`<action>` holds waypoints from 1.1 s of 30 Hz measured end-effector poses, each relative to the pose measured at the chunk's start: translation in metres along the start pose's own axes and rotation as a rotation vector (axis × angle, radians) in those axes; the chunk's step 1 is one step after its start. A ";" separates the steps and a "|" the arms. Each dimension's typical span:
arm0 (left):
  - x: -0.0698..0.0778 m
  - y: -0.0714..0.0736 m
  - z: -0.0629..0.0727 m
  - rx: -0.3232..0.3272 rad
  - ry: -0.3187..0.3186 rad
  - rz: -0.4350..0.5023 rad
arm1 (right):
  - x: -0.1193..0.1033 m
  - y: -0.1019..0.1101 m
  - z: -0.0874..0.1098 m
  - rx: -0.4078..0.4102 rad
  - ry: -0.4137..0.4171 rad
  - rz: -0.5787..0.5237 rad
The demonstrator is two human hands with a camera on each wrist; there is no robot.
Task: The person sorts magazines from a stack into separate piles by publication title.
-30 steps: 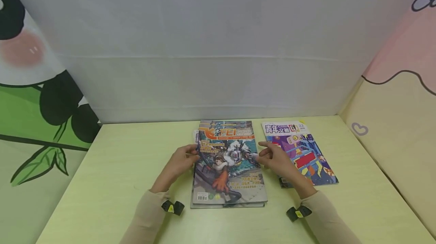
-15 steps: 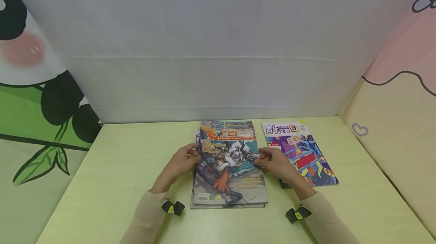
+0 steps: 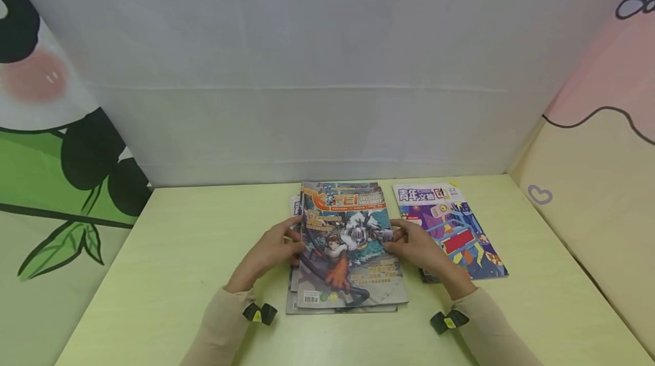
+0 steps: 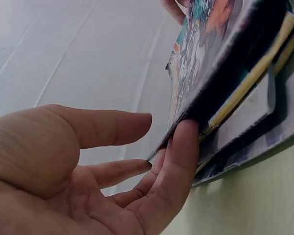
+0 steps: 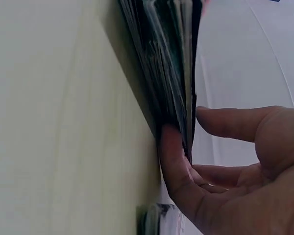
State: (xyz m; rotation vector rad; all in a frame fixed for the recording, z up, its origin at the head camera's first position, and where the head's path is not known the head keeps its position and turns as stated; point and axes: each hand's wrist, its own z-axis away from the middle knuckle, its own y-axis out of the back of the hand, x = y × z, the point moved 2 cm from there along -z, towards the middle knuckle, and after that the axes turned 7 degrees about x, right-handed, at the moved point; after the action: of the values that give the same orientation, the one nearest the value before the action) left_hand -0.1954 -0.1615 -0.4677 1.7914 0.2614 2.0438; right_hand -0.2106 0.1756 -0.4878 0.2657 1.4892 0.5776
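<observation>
A magazine with an orange title and an armoured figure on its cover (image 3: 353, 252) lies on top of a stack of magazines (image 3: 294, 298), shifted right of those beneath. My left hand (image 3: 271, 249) holds its left edge; in the left wrist view, fingers (image 4: 183, 142) curl against the edge, while the thumb appears apart from the cover. The left edge is raised, with a gap below. My right hand (image 3: 417, 246) grips the right edge. The right wrist view has the thumb (image 5: 225, 122) by the cover and fingers under several page edges (image 5: 166, 63).
To the right, beside my right hand, lies a purple magazine (image 3: 465, 241) with another dark edge beneath it. The pale yellow table (image 3: 204, 229) meets a white cloth wall (image 3: 327, 99) at the back. Printed panels stand at both sides.
The top magazine has slid slightly to the right over the stack, uncovering more of the left edge of those below. My left hand has followed it; my right hand has barely moved.
</observation>
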 end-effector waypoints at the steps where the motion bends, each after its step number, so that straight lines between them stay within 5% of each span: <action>1: 0.000 0.000 0.000 0.001 0.001 0.002 | 0.000 0.001 0.001 -0.003 0.010 0.002; 24: -0.003 0.000 0.001 0.074 -0.018 0.039 | -0.007 0.000 0.004 0.035 0.063 -0.111; 33: 0.002 0.004 0.000 0.051 -0.024 0.045 | -0.009 -0.002 0.005 0.048 0.046 -0.151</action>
State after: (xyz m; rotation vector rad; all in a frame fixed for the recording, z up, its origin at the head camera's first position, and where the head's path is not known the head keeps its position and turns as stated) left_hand -0.1965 -0.1647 -0.4646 1.8670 0.2712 2.0626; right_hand -0.2048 0.1698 -0.4804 0.1761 1.5541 0.4295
